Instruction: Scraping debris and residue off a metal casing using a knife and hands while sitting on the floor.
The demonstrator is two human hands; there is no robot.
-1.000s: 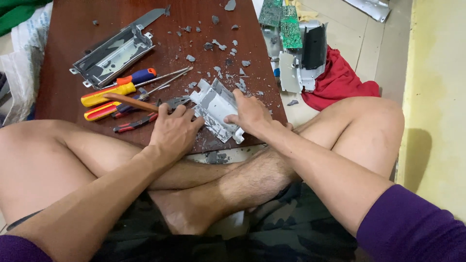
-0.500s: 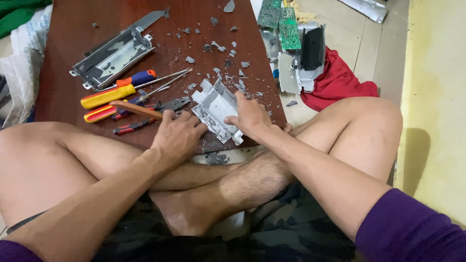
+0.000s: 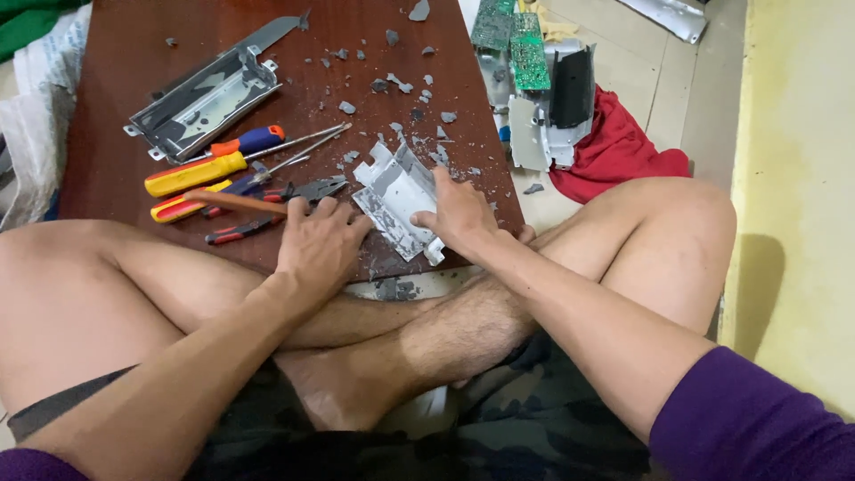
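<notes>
Dark wooden table point(image 3: 134, 89) with screwdrivers point(image 3: 191, 174), metal casing point(image 3: 396, 200), grey fragments point(image 3: 392, 85).

A bent, pale grey metal bracket point(image 3: 396, 203), chipped and flecked with debris, is laid tilted near the front edge of the worktop point(image 3: 116, 107), with grey fragments scattered just around it.

A long grey metal bracket point(image 3: 203, 93) lies slantwise in the upper left of the frame on the dark red-brown wooden table point(image 3: 116, 53). Grey broken chips point(image 3: 392, 85) are scattered across the table's upper middle. Off the table's right edge, at upper centre, green circuit boards point(image 3: 512, 40) rest on the pale floor beside a black and white casing point(image 3: 557, 107). A red cloth point(image 3: 619, 151) is bunched just right of the casing. A green cloth point(image 3: 31, 22) fills the top left corner.
</notes>
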